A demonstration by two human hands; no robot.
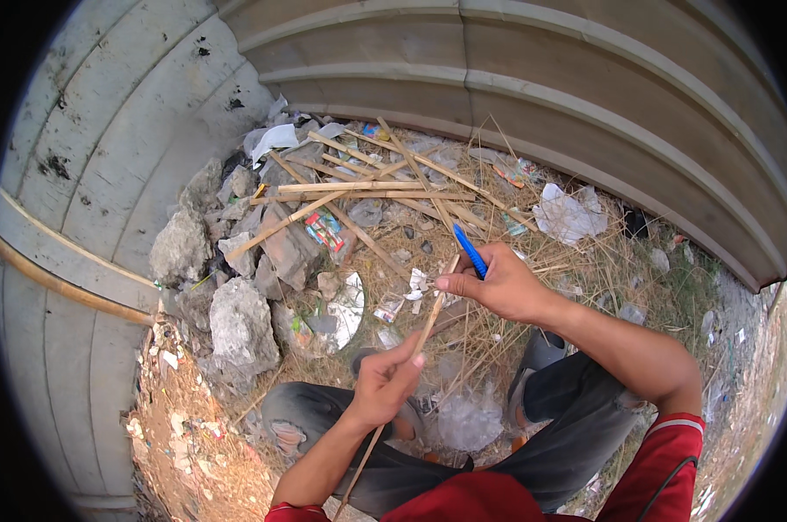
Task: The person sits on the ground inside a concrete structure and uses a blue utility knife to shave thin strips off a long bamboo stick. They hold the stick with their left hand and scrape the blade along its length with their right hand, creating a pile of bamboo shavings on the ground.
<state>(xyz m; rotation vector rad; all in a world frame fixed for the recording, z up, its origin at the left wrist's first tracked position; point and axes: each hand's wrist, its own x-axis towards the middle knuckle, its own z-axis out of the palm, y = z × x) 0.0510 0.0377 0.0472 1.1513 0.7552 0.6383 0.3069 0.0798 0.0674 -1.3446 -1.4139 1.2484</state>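
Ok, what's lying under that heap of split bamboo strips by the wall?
Under the pale split bamboo strips lie grey broken stones, a red-and-green printed wrapper, scraps of white paper and dry straw. The ground right beneath the densest strips is covered and cannot be seen.

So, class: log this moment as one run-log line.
left hand: grips stick | right hand: holds blue tool, steadies stick top | ground: rocks, stick pile, litter
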